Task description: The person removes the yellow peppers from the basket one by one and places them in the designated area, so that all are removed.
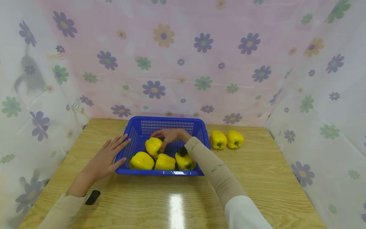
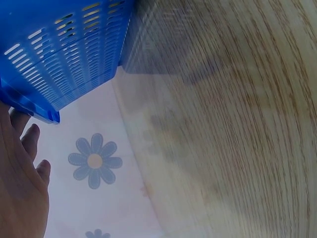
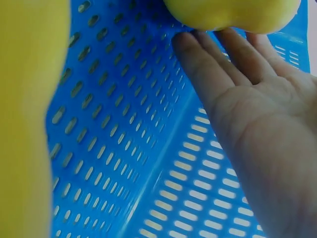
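A blue plastic basket (image 1: 160,172) with slotted walls stands on the wooden table, holding several yellow bell peppers. My right hand (image 1: 171,135) reaches into it and grips one yellow bell pepper (image 1: 153,145), fingers over its far side and thumb at its right. In the right wrist view, the fingertips (image 3: 185,43) meet that pepper's underside. In the basket's front part lie three more peppers (image 1: 142,161). The left hand (image 1: 104,158) rests on the basket's left rim with its fingers extended; in the left wrist view its fingers touch the basket's edge (image 2: 37,106).
Two yellow bell peppers (image 1: 227,140) sit side by side on the table (image 1: 246,178), right of the basket. Flower-patterned curtains (image 1: 183,76) enclose the table at the back and both sides. A small black object (image 1: 92,197) shows beside the left wrist.
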